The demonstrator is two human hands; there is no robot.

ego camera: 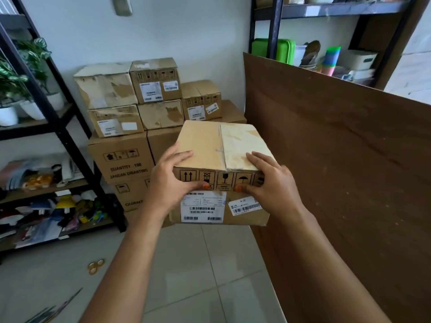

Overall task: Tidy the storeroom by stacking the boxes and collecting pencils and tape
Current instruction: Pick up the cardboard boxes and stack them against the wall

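I hold a small cardboard box (217, 148) with white barcode labels in front of me, above the floor. My left hand (172, 180) grips its near left corner, fingers on top and thumb on the front face. My right hand (270, 180) grips the near right corner the same way. Behind it stands a stack of cardboard boxes (130, 127) against the wall. Rolls of tape (96, 266) lie on the tiled floor at the lower left, and several pencils (53, 308) lie near the bottom left edge.
A large brown board (345, 171) leans upright on the right, close to the box. A black metal rack (44, 141) with plants and clutter stands on the left. Another rack (326, 31) with green trays is behind the board. Pale floor tiles (200, 264) lie below.
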